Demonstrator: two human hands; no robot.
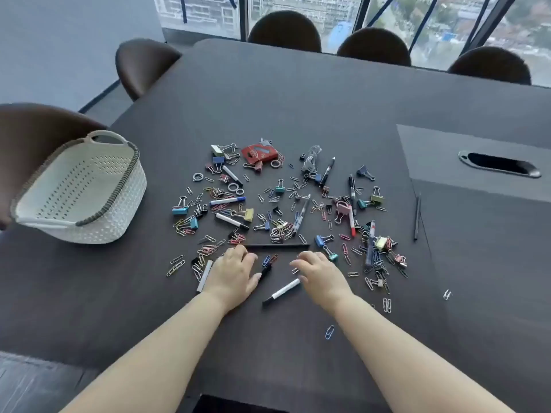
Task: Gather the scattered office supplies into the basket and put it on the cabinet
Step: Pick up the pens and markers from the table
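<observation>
While the office supplies (280, 210) lay scattered across the middle of the dark desk (298, 108), paper clips, binder clips and pens mixed together, the white basket (80, 189) stood empty at the desk's left edge, well apart from them. Both hands rested palm-down at the near edge of the pile: the left hand (234, 271) spread open beside a white marker (205, 275), the right hand (320, 272) open, fingers loosely curved, gripping nothing.

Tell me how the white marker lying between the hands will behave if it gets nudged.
The white marker looks round-barrelled and lies flat on the smooth table, so it would probably roll sideways. It seems rigid and light, likely easy to pinch.
</observation>
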